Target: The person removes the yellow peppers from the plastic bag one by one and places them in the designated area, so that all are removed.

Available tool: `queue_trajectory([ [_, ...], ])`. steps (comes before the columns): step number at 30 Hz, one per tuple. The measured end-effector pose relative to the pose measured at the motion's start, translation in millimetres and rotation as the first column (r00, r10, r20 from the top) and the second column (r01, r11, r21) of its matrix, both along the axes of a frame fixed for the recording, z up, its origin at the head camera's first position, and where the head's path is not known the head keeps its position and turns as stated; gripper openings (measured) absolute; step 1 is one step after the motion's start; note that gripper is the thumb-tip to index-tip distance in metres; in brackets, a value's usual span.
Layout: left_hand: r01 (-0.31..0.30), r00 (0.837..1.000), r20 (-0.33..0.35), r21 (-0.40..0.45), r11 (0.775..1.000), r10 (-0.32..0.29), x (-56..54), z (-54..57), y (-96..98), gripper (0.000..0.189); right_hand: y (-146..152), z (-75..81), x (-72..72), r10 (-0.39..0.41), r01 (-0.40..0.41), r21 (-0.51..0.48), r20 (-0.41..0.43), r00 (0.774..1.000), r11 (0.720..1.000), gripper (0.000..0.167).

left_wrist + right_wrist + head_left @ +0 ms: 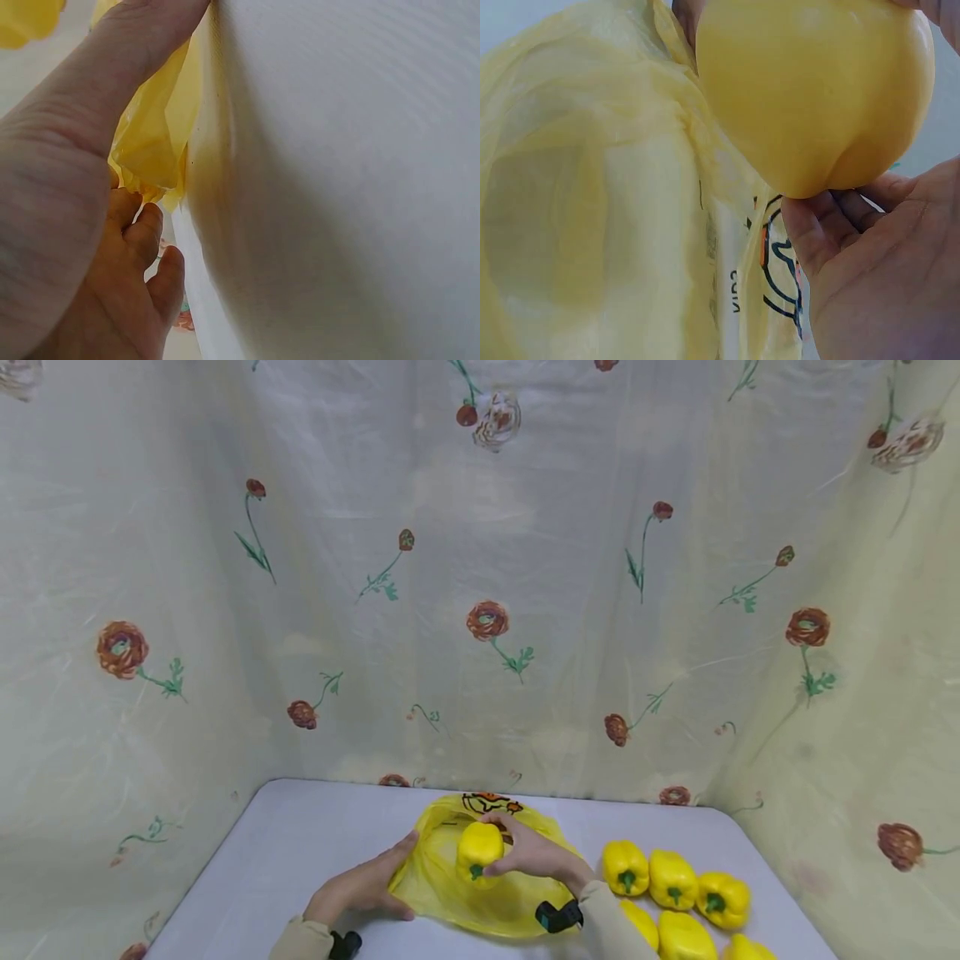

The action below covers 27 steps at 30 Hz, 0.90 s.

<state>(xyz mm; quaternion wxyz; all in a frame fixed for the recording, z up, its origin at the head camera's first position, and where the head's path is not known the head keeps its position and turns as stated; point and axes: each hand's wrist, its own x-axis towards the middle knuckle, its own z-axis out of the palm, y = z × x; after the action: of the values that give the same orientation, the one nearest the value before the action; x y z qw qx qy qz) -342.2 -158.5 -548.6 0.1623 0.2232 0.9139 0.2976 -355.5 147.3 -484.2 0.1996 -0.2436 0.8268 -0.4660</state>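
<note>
A yellow bell pepper (480,845) is held by my right hand (538,853) above the yellow plastic bag (517,903), its green stem end turned toward me in the head view. In the right wrist view, the fingers and thumb grip the smooth pepper (810,90) from opposite sides, and the bag (585,195) lies beneath. My left hand (367,881) rests at the bag's left edge with fingers extended. The left wrist view shows its loosely spread fingers and thumb against the bag (154,142). The bag's inside is only partly visible.
Several more yellow bell peppers (672,878) stand in rows on the white table (322,818), to the right of my right forearm. Some are cut off by the frame's bottom edge. A flower-patterned curtain (570,652) encloses the table at the back and sides.
</note>
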Motion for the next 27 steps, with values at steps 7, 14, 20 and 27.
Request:
queue_trajectory([
  [7,-0.004,1.000,0.006,0.012,1.000,0.004,0.0,1.5,0.6,0.124,15,7.5,8.1,-0.027,0.027,0.007,0.000,1.000,1.000,0.078],
  [14,-0.002,1.000,0.000,0.020,1.000,0.002,1.1,3.0,0.7,0.123,29,19.3,14.1,-0.002,0.001,-0.006,-0.052,0.999,1.000,0.079],
  [20,-0.004,1.000,0.006,0.029,1.000,0.004,1.3,4.1,0.6,0.123,40,25.9,20.4,-0.012,0.012,0.007,-0.065,0.998,1.000,0.080],
  [27,-0.001,1.000,0.006,0.034,0.999,0.001,1.5,3.8,0.6,0.124,61,31.7,31.5,-0.033,0.034,0.013,-0.055,0.998,0.999,0.083],
])
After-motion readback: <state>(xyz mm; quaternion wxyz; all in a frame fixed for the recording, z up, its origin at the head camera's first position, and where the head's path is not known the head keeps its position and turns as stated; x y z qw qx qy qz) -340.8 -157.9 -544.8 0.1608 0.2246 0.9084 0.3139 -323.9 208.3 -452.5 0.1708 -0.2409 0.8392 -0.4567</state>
